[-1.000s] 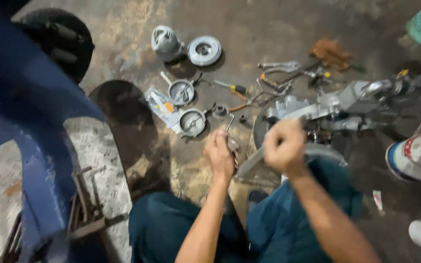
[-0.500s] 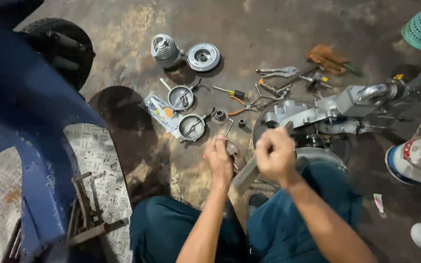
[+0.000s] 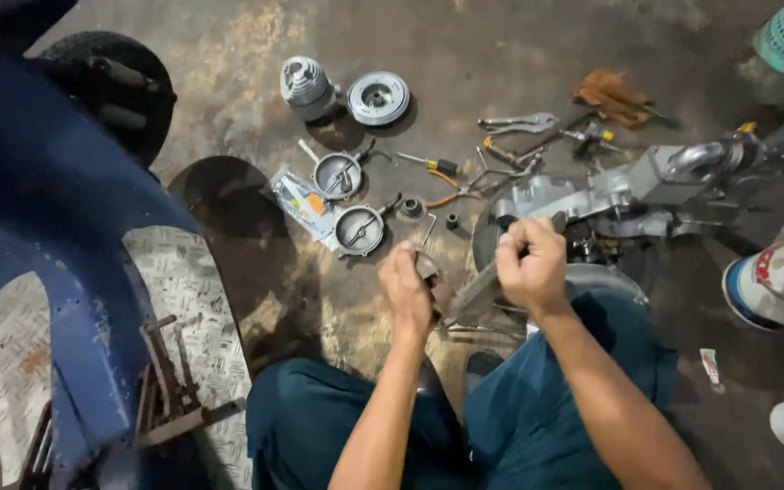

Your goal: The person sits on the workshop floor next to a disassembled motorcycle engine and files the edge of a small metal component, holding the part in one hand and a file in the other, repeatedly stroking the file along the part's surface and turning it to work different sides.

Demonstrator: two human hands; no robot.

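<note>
Metal, small and dark, the part [image 3: 430, 269] sits pinched in the left hand [image 3: 407, 289] at the middle of the frame, fingers closed around it. Just beside it, to the right, the right hand [image 3: 532, 265] is curled into a fist on something thin that I cannot make out. A long grey bar [image 3: 470, 295] runs between and below the two hands, over the person's knees. My guess: a slip could drop the part among the round covers [image 3: 348, 201] and the screwdriver [image 3: 433, 166] on the stained floor [image 3: 465, 45] above, because the grip looks narrow
</note>
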